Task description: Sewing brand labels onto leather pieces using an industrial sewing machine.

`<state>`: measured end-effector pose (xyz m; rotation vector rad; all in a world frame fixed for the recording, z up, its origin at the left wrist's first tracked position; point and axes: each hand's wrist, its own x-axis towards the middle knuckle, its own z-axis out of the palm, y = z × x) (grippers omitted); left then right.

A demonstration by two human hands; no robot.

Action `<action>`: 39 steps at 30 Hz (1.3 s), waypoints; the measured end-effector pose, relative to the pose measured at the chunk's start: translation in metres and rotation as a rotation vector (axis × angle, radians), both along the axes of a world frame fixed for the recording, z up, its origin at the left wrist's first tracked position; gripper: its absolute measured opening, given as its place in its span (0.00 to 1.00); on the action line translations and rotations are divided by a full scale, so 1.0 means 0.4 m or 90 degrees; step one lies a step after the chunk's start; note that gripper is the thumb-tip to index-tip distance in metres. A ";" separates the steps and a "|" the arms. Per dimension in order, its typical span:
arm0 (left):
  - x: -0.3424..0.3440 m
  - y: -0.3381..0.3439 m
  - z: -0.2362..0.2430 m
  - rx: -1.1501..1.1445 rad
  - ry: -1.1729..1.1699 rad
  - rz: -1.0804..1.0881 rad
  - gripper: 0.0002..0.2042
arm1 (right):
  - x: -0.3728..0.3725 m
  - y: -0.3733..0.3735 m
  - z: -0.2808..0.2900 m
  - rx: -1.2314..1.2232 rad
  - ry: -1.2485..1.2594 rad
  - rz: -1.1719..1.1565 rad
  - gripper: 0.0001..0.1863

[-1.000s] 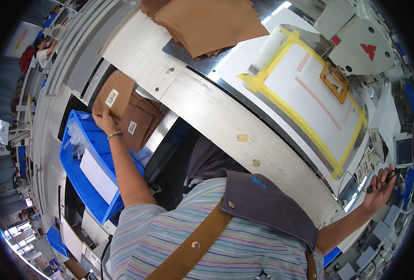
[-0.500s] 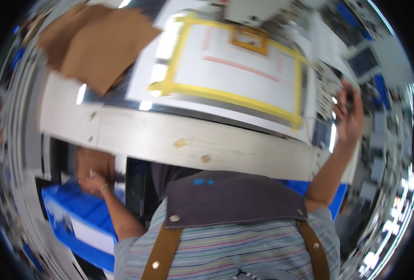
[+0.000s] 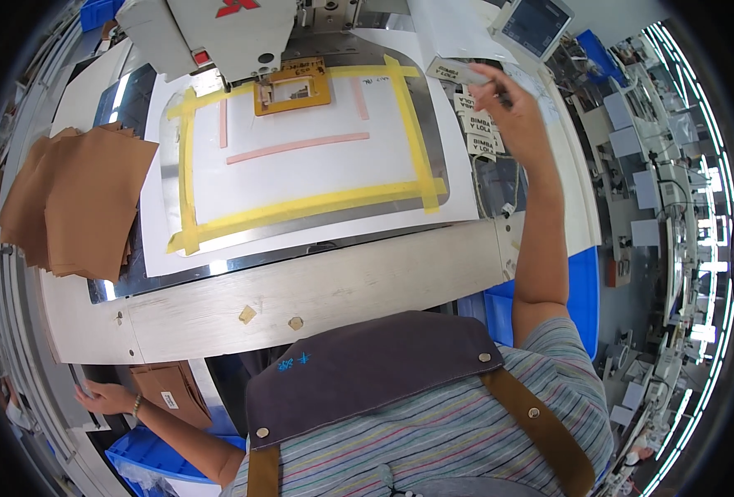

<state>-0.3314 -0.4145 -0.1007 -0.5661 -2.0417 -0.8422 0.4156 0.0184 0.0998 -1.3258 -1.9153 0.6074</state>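
Observation:
My right hand [image 3: 512, 112] is at the right of the sewing machine bed, its fingers closed around the right end of a small bundle of white fabric labels [image 3: 450, 71]. More printed labels [image 3: 481, 132] lie in a row beside that hand. Low on the left, my left hand [image 3: 106, 398] is stretched out with its fingers apart and nothing in it. Beside it, under the table edge, brown leather-like pieces [image 3: 168, 393] lie stacked, the top one bearing a white tag. A white sheet [image 3: 300, 170] framed with yellow tape lies under the machine head [image 3: 218, 33].
A fanned pile of brown pieces [image 3: 93, 203] lies on the left of the table. An orange frame [image 3: 296, 106] sits beneath the machine head. Blue bins [image 3: 156, 451] stand below the table, and a screen [image 3: 532, 26] stands at the back right.
The view has turned and shifted right. My left hand has come off the brown pieces under the table, to their left. My right hand has moved farther back along the labels.

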 end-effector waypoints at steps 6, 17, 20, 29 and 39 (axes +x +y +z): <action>0.325 0.388 0.377 -0.097 -0.107 -0.558 0.13 | -0.160 0.077 -0.037 0.057 -0.091 0.067 0.17; 0.532 0.742 0.317 -0.579 0.018 -0.570 0.16 | -0.221 0.055 -0.127 -0.079 -0.067 0.135 0.14; 0.534 0.780 0.319 -0.657 0.034 -0.476 0.12 | -0.214 0.073 -0.164 -0.112 -0.034 0.143 0.13; 0.426 0.866 0.285 -0.632 0.045 -0.355 0.05 | -0.230 0.075 -0.207 -0.114 0.010 0.153 0.12; 0.551 0.976 0.364 0.073 -0.939 -1.050 0.21 | -0.232 0.065 -0.187 -0.108 -0.043 0.142 0.12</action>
